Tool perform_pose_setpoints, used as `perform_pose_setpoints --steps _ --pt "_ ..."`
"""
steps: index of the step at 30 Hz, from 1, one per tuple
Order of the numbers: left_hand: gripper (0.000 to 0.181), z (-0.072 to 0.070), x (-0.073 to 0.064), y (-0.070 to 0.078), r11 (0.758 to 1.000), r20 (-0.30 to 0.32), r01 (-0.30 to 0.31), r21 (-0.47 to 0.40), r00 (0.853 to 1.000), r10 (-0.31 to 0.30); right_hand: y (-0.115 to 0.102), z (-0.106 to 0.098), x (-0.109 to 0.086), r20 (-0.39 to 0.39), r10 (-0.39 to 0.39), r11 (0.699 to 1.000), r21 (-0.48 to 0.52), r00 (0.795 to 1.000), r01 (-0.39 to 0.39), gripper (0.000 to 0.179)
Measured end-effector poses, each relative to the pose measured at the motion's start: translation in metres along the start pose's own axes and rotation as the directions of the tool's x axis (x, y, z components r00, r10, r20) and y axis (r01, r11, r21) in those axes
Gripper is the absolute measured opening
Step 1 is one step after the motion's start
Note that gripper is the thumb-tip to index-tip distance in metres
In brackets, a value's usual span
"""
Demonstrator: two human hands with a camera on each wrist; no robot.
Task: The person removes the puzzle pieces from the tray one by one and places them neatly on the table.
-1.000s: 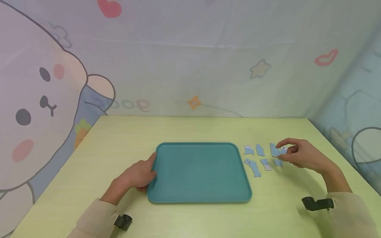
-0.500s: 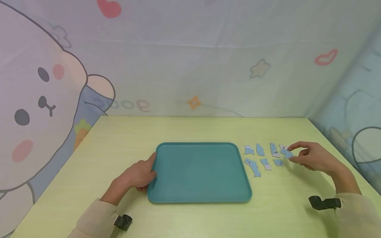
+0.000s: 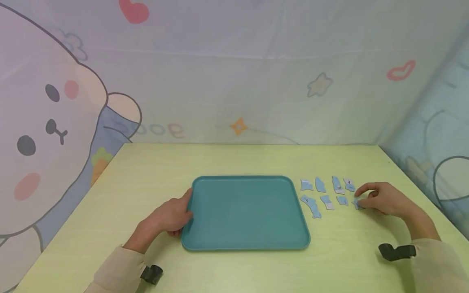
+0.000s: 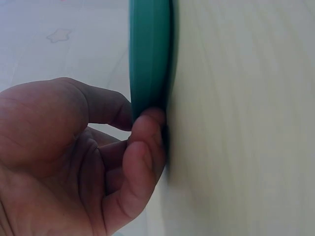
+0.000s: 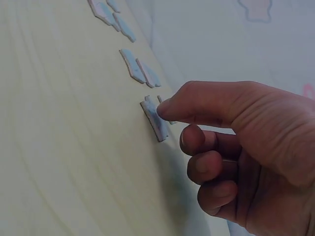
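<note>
My left hand (image 3: 174,213) grips the left edge of a teal tray (image 3: 245,246), which lies flat on the table. In the left wrist view the thumb rests against the tray wall (image 4: 150,54) and curled fingers reach its underside. Right of the tray, my right hand (image 3: 386,199) pinches a small pale blue puzzle piece (image 3: 356,204) low at the table, at the right end of the front row. The right wrist view shows the thumb on that puzzle piece (image 5: 154,120); the index finger is mostly hidden behind it, and the other fingers are curled.
Several other blue-and-white puzzle pieces lie in two rows, among them a long piece (image 3: 312,206) close to the tray and another piece (image 3: 349,184) at the back right. The pale yellow table (image 3: 234,270) ends at a printed cloth backdrop (image 3: 220,93).
My right hand went right from the back row with a puzzle piece, then brought it toward the front row. Pieces it had covered now show. The left hand and tray have stayed put.
</note>
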State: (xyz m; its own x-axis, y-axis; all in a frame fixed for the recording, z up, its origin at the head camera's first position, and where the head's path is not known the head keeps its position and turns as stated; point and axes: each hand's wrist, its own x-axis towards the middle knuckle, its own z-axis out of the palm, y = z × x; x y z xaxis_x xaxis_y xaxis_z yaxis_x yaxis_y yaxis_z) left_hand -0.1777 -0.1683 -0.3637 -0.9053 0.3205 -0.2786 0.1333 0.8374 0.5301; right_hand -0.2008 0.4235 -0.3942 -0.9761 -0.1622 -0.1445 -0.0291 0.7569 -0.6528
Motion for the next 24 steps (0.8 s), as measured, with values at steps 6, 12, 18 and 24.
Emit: perform_pose_setpoints --steps 6,12,18,24 --pt "0.076 -0.0014 0.0000 0.0005 1.000 0.002 -0.011 0.001 1.000 0.011 0.0011 -0.0041 -0.0037 0.018 -0.006 1.000 0.012 1.000 0.006 0.038" --pt "0.077 -0.0028 0.0001 -0.0005 1.000 -0.006 -0.009 0.002 1.000 0.009 0.0002 -0.0057 -0.0028 0.083 -0.013 0.999 0.051 0.996 0.008 0.044" --pt "0.076 -0.0020 -0.0008 -0.0014 1.000 -0.007 0.001 -0.007 1.000 -0.001 0.0000 -0.0028 0.0015 0.075 -0.029 0.999 0.035 0.997 0.027 0.041" --pt "0.075 -0.0014 -0.0012 -0.0024 1.000 -0.012 -0.002 -0.006 1.000 0.002 -0.0030 -0.0027 0.0016 0.050 -0.036 0.999 0.024 0.998 0.035 0.047"
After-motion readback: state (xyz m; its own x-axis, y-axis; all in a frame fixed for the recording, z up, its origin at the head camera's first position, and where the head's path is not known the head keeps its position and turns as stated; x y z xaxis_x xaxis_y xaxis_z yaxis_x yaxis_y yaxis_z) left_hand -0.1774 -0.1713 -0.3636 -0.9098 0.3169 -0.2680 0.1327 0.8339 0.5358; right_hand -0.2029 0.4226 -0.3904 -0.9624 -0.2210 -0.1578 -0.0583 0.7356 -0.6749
